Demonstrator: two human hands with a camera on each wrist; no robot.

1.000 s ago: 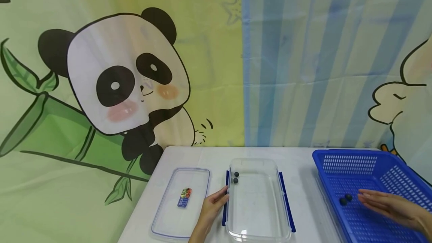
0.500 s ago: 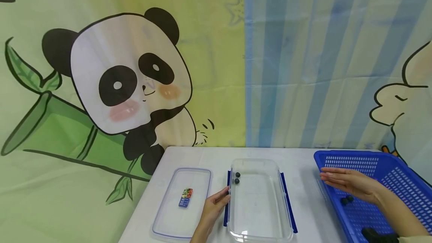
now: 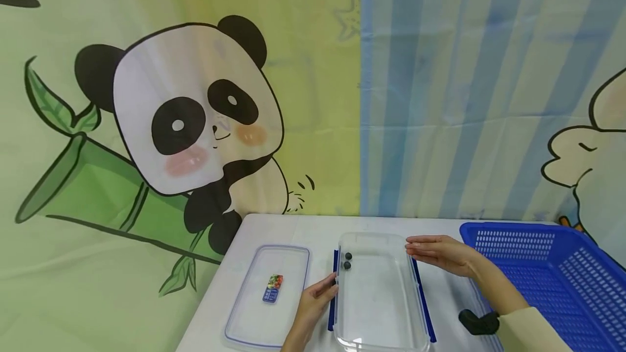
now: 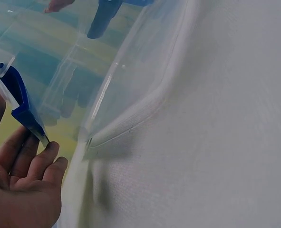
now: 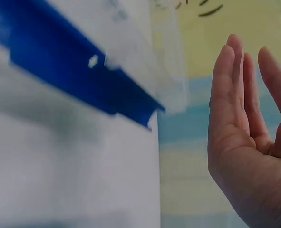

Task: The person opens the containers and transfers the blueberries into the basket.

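A clear plastic food container [image 3: 379, 297] with blue side latches stands on the white table, with two blueberries [image 3: 348, 261] near its far left corner. My left hand [image 3: 313, 303] holds the container's left side; in the left wrist view its thumb and fingers lie around a blue latch [image 4: 24, 97]. Over the far right rim, my right hand [image 3: 442, 254] hovers with fingers straight and together. The right wrist view shows these fingers [image 5: 221, 95] upright beside the other blue latch [image 5: 78, 66], with no object visible among them.
Left of the container lies its clear lid [image 3: 244, 319] with a blue seal and a small printed label [image 3: 273, 288]. A blue perforated basket [image 3: 582, 292] stands at the right, partly covered by my right forearm. A panda-print curtain [image 3: 303, 124] hangs behind the table.
My right hand has moved left from inside the basket to the container's right rim. The left hand keeps its place. The blueberries seen in the basket earlier are out of sight behind my arm.
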